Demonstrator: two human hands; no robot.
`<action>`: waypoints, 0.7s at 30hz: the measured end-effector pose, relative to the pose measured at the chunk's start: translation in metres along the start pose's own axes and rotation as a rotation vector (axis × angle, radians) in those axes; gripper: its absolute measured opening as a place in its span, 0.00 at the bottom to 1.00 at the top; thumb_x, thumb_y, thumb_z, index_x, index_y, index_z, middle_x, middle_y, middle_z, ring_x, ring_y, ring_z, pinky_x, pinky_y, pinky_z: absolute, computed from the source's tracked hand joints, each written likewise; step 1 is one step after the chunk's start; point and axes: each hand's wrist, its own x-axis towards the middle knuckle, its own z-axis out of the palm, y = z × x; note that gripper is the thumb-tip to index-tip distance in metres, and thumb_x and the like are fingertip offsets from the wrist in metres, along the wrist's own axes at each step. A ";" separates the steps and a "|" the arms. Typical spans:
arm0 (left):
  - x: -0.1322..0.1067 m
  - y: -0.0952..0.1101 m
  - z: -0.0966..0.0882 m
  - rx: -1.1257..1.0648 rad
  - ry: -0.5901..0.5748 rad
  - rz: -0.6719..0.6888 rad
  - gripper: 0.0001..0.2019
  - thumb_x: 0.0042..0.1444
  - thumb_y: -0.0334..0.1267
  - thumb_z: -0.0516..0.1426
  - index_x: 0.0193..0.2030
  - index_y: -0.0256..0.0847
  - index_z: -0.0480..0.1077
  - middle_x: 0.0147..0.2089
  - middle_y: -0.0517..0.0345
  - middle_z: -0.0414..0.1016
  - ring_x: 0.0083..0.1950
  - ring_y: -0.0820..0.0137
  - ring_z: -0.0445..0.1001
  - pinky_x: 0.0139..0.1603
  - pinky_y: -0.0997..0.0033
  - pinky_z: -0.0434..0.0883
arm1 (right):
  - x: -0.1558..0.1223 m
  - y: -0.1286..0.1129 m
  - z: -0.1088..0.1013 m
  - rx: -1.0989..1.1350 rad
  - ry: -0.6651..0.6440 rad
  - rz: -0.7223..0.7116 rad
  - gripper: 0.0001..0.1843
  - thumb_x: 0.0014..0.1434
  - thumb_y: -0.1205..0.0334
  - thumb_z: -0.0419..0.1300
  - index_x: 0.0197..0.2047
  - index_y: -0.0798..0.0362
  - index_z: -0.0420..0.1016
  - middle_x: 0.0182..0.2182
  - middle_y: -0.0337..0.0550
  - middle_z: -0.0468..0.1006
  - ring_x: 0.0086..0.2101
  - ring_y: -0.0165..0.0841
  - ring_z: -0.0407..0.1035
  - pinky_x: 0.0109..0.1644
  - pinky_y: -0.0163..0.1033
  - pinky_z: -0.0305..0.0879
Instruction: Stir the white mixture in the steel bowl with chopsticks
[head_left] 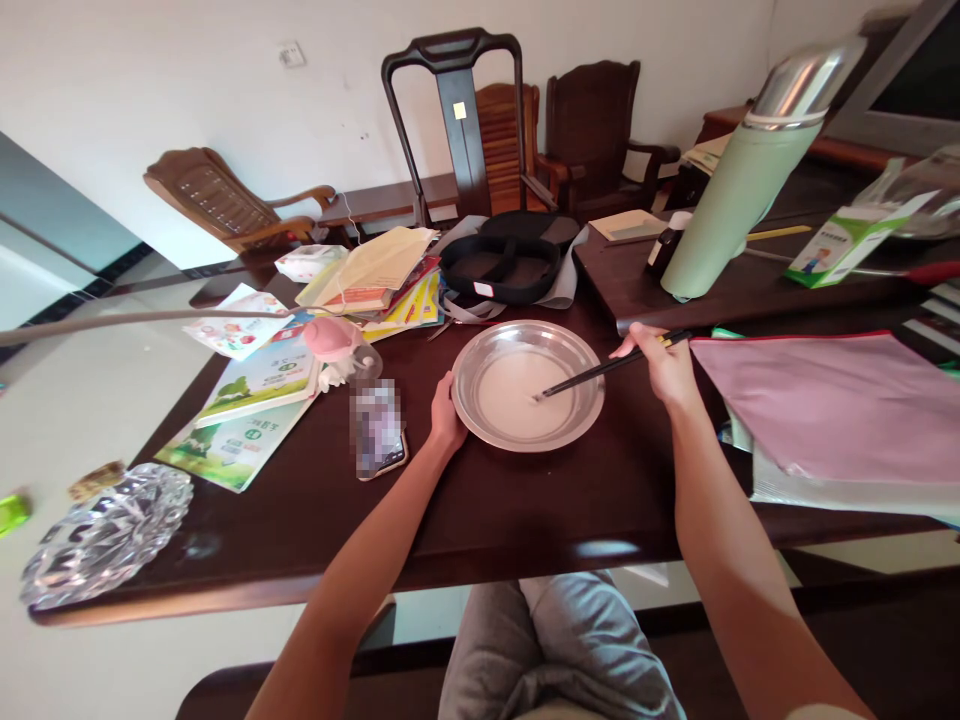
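A round metal plate [581,400] holding pale liquid sits on the dark wooden table [525,510] in front of me. My left hand [447,412] is closed on the plate's left rim. My right hand [660,362] is shut on a pair of dark chopsticks [592,374], whose tips dip into the liquid near the plate's middle.
A phone [379,430] lies left of the plate. Books [255,410], a pink toy [334,340] and a glass ashtray [105,530] are further left. A black divided tray [499,265] sits behind the plate. A green thermos [739,190] and pink folders [832,400] are on the right. Wooden chairs [457,110] stand behind.
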 end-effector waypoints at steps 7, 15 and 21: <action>0.004 -0.002 -0.003 -0.011 -0.018 -0.008 0.16 0.50 0.48 0.71 0.27 0.42 0.72 0.26 0.63 0.74 0.32 0.68 0.74 0.43 0.68 0.74 | -0.002 -0.006 0.008 -0.050 -0.180 -0.032 0.29 0.56 0.26 0.67 0.27 0.45 0.84 0.30 0.43 0.87 0.37 0.43 0.82 0.51 0.48 0.75; -0.001 0.001 0.001 -0.014 0.010 -0.012 0.16 0.53 0.46 0.69 0.26 0.42 0.70 0.26 0.63 0.74 0.31 0.69 0.73 0.42 0.68 0.74 | -0.002 -0.004 0.005 -0.025 -0.154 0.004 0.32 0.56 0.25 0.66 0.22 0.45 0.80 0.24 0.43 0.84 0.33 0.43 0.81 0.49 0.49 0.76; -0.002 0.002 0.001 -0.008 -0.006 -0.011 0.17 0.52 0.47 0.70 0.26 0.42 0.69 0.26 0.63 0.74 0.31 0.68 0.74 0.42 0.67 0.74 | -0.001 -0.005 0.006 -0.050 -0.129 -0.020 0.30 0.57 0.27 0.66 0.27 0.46 0.84 0.30 0.44 0.87 0.37 0.44 0.82 0.51 0.49 0.75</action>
